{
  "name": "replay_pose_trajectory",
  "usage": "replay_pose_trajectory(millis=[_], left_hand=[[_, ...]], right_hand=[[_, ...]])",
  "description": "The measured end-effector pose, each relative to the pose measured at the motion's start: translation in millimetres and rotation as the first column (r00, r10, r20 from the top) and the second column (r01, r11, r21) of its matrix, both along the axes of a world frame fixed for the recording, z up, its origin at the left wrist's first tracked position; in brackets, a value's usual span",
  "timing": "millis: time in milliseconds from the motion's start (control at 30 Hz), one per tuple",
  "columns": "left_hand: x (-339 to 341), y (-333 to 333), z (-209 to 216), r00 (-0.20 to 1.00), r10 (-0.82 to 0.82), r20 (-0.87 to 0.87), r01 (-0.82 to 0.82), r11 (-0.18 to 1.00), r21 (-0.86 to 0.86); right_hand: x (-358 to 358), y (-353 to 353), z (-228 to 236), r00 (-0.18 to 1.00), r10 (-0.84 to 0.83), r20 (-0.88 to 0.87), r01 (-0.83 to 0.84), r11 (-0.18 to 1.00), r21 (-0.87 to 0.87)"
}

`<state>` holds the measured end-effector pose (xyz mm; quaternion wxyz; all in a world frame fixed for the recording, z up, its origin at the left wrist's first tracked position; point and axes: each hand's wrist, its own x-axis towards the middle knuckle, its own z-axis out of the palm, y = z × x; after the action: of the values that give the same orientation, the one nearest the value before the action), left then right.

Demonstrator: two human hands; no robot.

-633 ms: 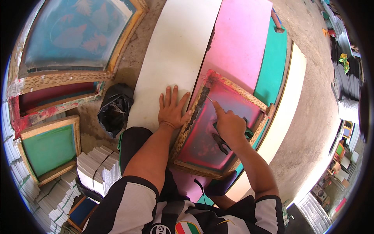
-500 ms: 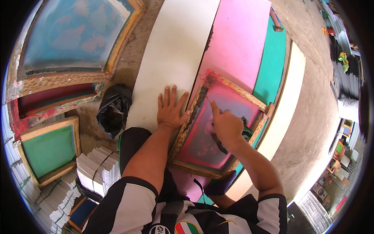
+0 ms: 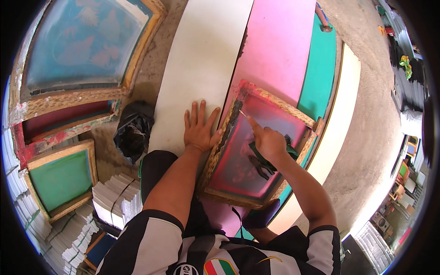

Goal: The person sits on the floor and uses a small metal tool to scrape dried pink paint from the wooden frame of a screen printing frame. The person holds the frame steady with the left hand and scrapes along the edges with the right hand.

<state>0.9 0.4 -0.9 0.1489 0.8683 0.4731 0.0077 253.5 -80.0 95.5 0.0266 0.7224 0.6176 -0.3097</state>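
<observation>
A wood-framed printing screen (image 3: 229, 158) with pink-red stained mesh lies tilted across the pink board (image 3: 275, 55). My left hand (image 3: 198, 128) rests flat and spread on the white board (image 3: 197, 59), its thumb by the screen's left edge. Above the mesh, my right hand (image 3: 270, 142) is closed with the index finger extended along a thin pale pointed stick (image 3: 243, 113), whose tip is near the screen's upper left inner edge. Below the same hand shows a dark green and black object (image 3: 260, 167) with curved ends; the palm hides whether I grip it.
Blue (image 3: 87, 50) and green (image 3: 62, 178) screens stand at left, near a black plastic bag (image 3: 135, 128) and tied stacks of white sheets (image 3: 114, 199). Teal (image 3: 318, 82) and cream (image 3: 343, 96) boards lie at right. A wooden piece (image 3: 319, 127) touches the screen's right corner.
My right hand has shifted slightly down and to the right, showing more of the thin stick and the dark object. My left hand stays flat on the white board.
</observation>
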Motion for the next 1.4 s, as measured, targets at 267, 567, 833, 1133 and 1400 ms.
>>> replay_pose_trajectory(millis=[267,567,833,1133,1400], left_hand=[[-3,1,2,1.0,0.011,-0.012,-0.011,0.999,-0.039],[-3,0,5,0.998,0.007,0.057,-0.006,1.0,-0.03],[-1,1,4,1.0,-0.007,0.02,0.007,1.0,-0.018],[-1,1,2,0.999,0.0,0.036,0.001,1.0,-0.031],[-1,1,3,0.999,0.002,0.043,-0.001,0.999,-0.042]], right_hand=[[4,3,-15,0.991,-0.064,-0.116,0.067,0.998,0.02],[5,1,-22,0.553,-0.603,-0.575,0.429,0.798,-0.423],[-14,-6,7,0.993,-0.105,0.047,0.099,0.989,0.112],[-20,6,27,0.983,-0.044,0.18,0.033,0.998,0.059],[-17,4,24,0.986,-0.048,0.159,0.041,0.998,0.049]])
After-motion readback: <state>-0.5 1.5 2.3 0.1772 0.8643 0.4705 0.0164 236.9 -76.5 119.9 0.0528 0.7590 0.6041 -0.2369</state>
